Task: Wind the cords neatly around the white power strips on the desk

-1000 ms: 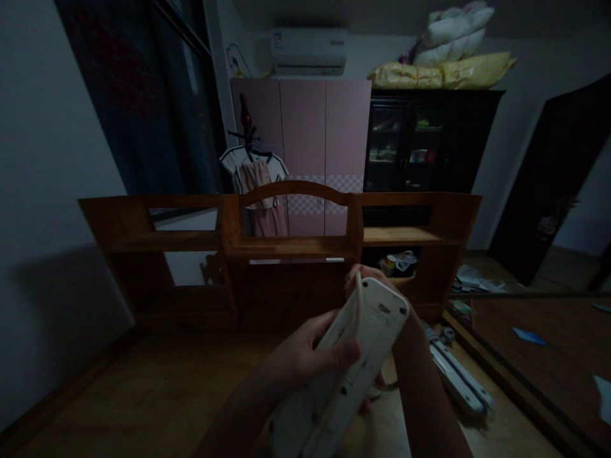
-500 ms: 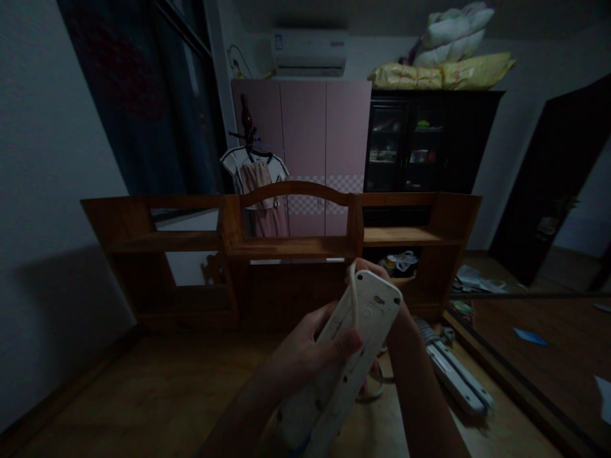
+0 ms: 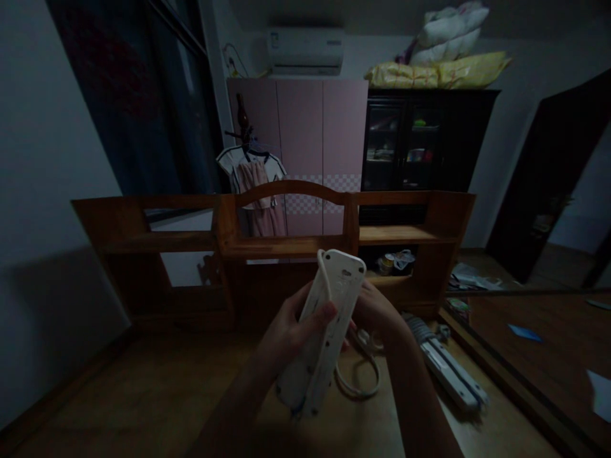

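A white power strip (image 3: 338, 299) with scuffs and screw holes on its back is held up, tilted, in front of me. My left hand (image 3: 298, 327) is closed around it from the left, the thumb pressing the white power cord (image 3: 326, 280) against its back. That cord passes over the strip's top end and along its back. On the strip's right side my right hand (image 3: 379, 312) is curled behind it, closed on the cord; its fingertips are mostly hidden. A loose cord loop (image 3: 360, 391) hangs below, over the wooden surface.
A second power strip (image 3: 451, 372) with a grey cord wound at its end lies to the right. A wooden shelf unit (image 3: 291, 245) stands across the back of the wooden surface (image 3: 157, 381). A raised wooden edge (image 3: 496, 375) runs along the right.
The power strip has shifted left and slightly up with my left hand. My right hand has moved from the strip's top end down its right side, and the hanging cord loop shows more.
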`<state>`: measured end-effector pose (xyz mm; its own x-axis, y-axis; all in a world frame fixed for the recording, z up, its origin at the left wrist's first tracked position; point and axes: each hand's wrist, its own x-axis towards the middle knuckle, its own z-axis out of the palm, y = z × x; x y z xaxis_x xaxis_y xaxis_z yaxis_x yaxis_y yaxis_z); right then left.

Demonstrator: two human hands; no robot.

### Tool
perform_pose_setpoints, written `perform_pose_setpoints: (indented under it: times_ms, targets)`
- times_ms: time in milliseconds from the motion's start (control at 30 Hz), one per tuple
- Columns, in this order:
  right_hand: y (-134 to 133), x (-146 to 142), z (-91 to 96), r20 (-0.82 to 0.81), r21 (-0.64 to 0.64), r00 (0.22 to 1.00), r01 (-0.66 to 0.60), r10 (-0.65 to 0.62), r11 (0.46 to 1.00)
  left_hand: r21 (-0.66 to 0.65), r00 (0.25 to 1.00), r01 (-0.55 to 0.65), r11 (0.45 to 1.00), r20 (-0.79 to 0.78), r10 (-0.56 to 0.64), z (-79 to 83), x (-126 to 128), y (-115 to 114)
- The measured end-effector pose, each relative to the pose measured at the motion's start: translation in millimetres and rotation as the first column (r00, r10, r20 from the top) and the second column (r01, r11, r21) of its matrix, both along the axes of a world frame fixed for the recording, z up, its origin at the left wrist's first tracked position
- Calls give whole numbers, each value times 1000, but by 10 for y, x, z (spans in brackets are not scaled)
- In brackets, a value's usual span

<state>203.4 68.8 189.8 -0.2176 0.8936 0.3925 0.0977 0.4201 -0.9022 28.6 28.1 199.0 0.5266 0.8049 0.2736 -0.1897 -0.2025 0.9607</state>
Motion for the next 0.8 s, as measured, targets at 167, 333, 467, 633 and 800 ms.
perform_pose_setpoints:
  times_ms: [167,333,467,633,800]
  targets:
    - [-34,-100,33,314,234,936,89,-162,968,113,969,-248,962,12,248,-2,-158,168]
    - [-134,-74,105,455,449,759,256,-466,856,168,890,-449,878,-5,456,32,-344,332]
    - [-238,-31,168,526,486,715,192,-460,853,145,863,-500,854,8,504,58,-412,377]
    - [-332,-20,243,422,562,771,190,-477,805,252,741,-648,719,-10,672,-6,-422,501]
    - [-378,-3,268,386,556,811,176,-440,812,545,517,-646,534,-202,832,-140,-317,567]
